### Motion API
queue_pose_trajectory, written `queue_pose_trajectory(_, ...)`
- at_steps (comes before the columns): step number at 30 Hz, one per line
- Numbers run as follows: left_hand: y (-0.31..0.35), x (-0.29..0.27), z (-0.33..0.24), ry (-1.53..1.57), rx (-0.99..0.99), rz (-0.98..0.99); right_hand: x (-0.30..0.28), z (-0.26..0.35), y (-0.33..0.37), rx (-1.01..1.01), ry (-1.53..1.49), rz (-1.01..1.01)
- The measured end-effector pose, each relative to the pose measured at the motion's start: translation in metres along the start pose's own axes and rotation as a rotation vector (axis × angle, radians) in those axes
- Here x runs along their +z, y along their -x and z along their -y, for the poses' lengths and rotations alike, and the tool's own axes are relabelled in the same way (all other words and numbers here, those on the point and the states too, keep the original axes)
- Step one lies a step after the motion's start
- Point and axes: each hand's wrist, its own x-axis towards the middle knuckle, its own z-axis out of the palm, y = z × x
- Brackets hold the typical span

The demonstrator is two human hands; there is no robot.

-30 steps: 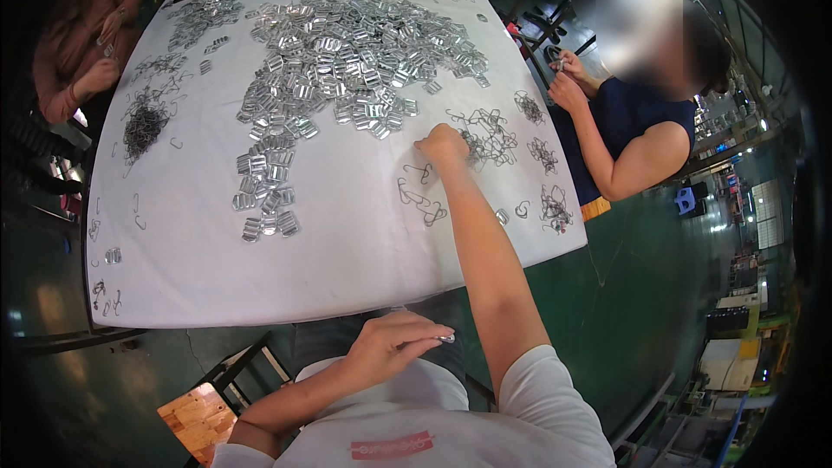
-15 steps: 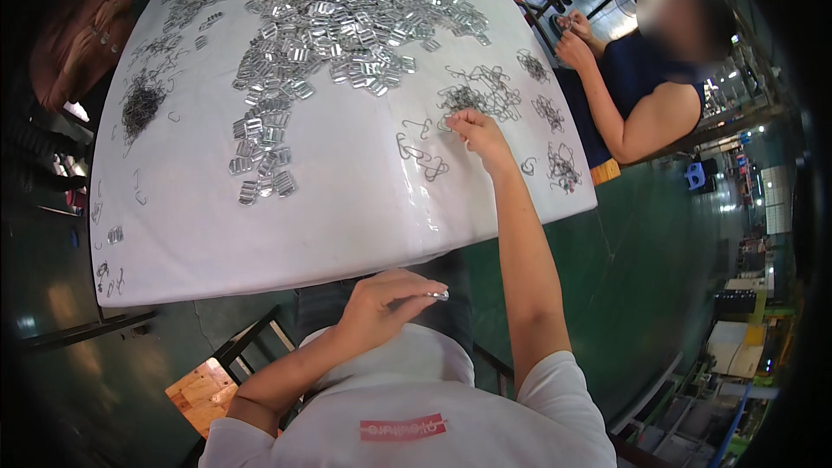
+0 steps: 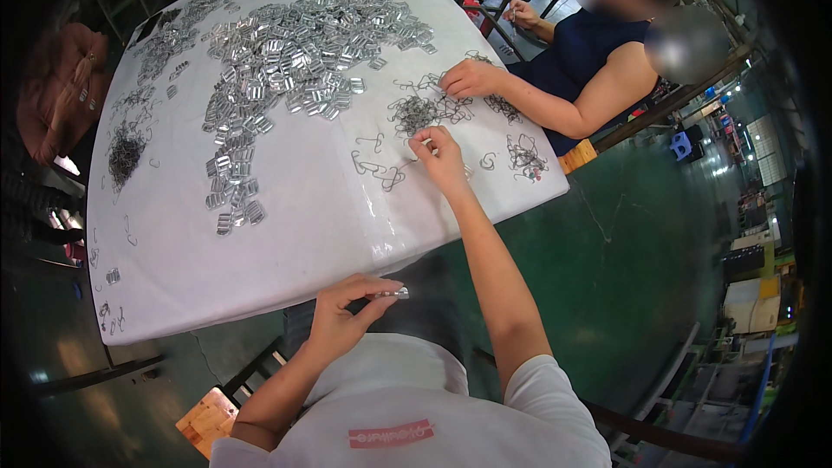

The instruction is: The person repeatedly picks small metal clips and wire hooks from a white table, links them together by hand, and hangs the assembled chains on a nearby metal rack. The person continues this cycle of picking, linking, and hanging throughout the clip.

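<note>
In front of my body, just off the table's near edge, my left hand [image 3: 340, 316] pinches a small shiny metal buckle [image 3: 399, 292] between thumb and fingers. My right hand [image 3: 440, 159] reaches over the table with its fingertips pressed together; what they hold, if anything, is too small to make out. Just beyond those fingertips is a tangled pile of wire hooks [image 3: 412, 113]. Several loose wire hooks [image 3: 373, 169] lie left of my right hand. Farther left spreads a large heap of flat slotted metal buckles [image 3: 286, 52], with a tail of them running toward me.
The table has a white cover [image 3: 303, 182]. At right, a co-worker's hand [image 3: 472, 80] touches the hooks near mine. Smaller hook clusters [image 3: 526, 156] lie by the right edge, a darker hook pile [image 3: 126, 156] at left. Other people stand at the left and far sides. A wooden stool [image 3: 206, 420] is below left.
The co-worker at right has reached one hand onto the hook pile. My view has shifted, moving the table leftward in it. My right hand stays near the hooks; my left still holds the buckle.
</note>
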Motion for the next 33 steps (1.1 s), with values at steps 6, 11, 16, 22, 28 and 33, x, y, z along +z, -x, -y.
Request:
queue_pose_trajectory(6, -0.002, 0.0, 0.001, 0.035, -0.017, -0.013, -0.007, 0.02, 0.013, 0.047, 0.143, 0.084)
queue_pose_trajectory(11, -0.005, 0.0, -0.001, 0.025, -0.036, 0.013, -0.018, 0.037, 0.027, 0.326, -0.15, 0.154)
queue_pose_trajectory(16, -0.01, -0.001, -0.002, 0.004, 0.047, -0.032, -0.041, 0.095, 0.066, 0.288, -0.508, 0.114)
queue_pose_trajectory(22, -0.007, -0.001, 0.009, 0.087, 0.016, -0.148, -0.062, 0.155, 0.149, 0.023, -0.47, 0.073)
queue_pose_trajectory(28, -0.009, -0.002, 0.004, 0.057, 0.12, -0.143, -0.048, 0.17, 0.169, -0.089, -0.128, -0.004)
queue_pose_trajectory(33, -0.007, -0.001, -0.002, 0.026, 0.105, -0.142, -0.036, 0.173, 0.173, -0.227, 0.022, -0.096)
